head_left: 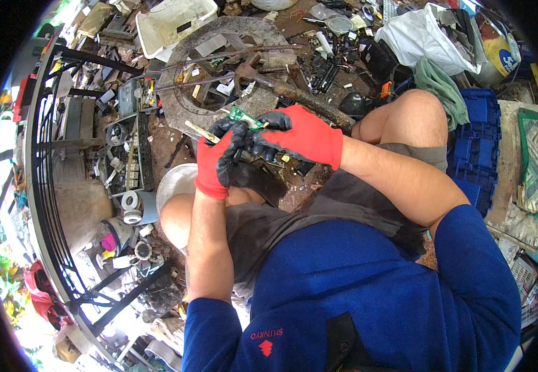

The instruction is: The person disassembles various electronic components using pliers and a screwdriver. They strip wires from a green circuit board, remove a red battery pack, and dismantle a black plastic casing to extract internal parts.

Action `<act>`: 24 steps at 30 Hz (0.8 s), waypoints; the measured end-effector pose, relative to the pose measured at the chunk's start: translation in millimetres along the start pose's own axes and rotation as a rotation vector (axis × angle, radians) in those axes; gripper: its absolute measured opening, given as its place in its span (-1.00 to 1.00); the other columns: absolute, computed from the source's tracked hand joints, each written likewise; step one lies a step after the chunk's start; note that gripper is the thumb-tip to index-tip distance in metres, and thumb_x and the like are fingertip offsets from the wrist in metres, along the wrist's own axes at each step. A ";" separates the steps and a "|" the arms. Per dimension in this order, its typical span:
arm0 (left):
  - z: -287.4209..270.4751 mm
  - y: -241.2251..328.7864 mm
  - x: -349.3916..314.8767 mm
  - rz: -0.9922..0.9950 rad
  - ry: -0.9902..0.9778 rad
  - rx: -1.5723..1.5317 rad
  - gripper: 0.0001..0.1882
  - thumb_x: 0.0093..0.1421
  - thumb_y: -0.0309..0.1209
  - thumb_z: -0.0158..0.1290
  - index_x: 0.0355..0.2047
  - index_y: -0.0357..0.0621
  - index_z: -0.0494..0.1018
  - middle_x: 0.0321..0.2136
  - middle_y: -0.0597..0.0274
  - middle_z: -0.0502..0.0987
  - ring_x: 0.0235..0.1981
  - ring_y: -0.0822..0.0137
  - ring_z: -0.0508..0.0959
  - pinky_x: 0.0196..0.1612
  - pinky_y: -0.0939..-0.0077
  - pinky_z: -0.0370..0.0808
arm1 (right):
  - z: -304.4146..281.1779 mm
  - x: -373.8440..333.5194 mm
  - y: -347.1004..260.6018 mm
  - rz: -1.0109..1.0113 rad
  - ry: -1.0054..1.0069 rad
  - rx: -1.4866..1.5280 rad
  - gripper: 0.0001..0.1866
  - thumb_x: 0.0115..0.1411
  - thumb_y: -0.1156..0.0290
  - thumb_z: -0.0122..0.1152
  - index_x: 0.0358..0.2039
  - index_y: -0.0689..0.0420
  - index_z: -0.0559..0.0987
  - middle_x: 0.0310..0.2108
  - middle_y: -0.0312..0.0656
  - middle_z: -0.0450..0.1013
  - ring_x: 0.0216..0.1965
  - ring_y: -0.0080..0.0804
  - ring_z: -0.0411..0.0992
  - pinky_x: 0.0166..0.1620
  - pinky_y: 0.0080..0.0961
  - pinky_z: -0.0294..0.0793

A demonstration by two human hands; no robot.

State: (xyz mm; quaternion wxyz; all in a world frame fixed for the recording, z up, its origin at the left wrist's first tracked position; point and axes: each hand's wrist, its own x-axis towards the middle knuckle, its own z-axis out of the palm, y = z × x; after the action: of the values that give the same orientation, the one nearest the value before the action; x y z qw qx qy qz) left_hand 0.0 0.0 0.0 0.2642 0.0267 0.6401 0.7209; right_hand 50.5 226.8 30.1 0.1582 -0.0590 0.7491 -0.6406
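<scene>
My left hand (220, 155), in a red glove with black palm and fingers, is closed. A pale, narrow stick-like piece (202, 132) pokes out of it on the left; its other end is hidden. My right hand (300, 133), gloved the same way, is closed with its fingertips at a small green circuit board (244, 116). Both hands meet at this board, and black fingers cover its lower part. Just beyond them, a hammer (294, 92) with a thick wooden handle lies across a worn stone slab (168, 77) strewn with scraps.
A white plastic bin (151, 31) stands at the far left. Dark electronic scraps (328, 74) litter the ground ahead. A white sack (415, 37), green cloth (436, 87) and blue crate (477, 142) are to the right. A metal rack (40, 180) runs along the left.
</scene>
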 end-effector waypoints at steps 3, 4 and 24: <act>-0.2 -2.3 -2.2 0.128 -0.007 -0.007 -0.70 0.26 -0.43 0.10 0.01 -0.16 0.49 -0.20 0.18 0.62 -0.23 0.26 0.61 -0.25 0.52 0.52 | 1.7 1.2 4.8 -0.083 0.010 0.087 -0.74 0.17 0.36 0.22 -0.17 0.22 0.58 -0.39 -0.11 0.56 -0.34 -0.60 0.44 -0.21 -0.47 0.45; 1.5 -4.1 -4.1 0.240 -0.037 0.018 -0.69 0.25 -0.43 0.10 0.00 -0.19 0.49 -0.21 0.21 0.62 -0.23 0.31 0.61 -0.26 0.55 0.52 | 4.4 3.5 11.8 -0.129 0.021 0.125 -0.75 0.17 0.36 0.22 -0.18 0.23 0.58 -0.39 -0.12 0.56 -0.33 -0.61 0.43 -0.21 -0.47 0.45; 9.2 6.8 -7.5 0.140 0.085 -0.110 -0.78 0.28 -0.49 0.07 -0.09 -0.32 0.44 -0.35 0.21 0.55 -0.38 0.43 0.56 -0.36 0.54 0.56 | -2.2 4.4 14.1 -0.115 0.078 0.244 -0.74 0.31 0.42 0.09 -0.09 0.30 0.56 -0.31 -0.23 0.56 -0.27 -0.58 0.47 -0.15 -0.54 0.49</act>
State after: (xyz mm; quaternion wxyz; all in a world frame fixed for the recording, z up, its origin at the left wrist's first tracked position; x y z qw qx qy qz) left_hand 7.6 5.0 10.3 0.1867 0.0260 0.6070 0.7720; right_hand 47.3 230.1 15.9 0.0977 -0.0572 0.6668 -0.7366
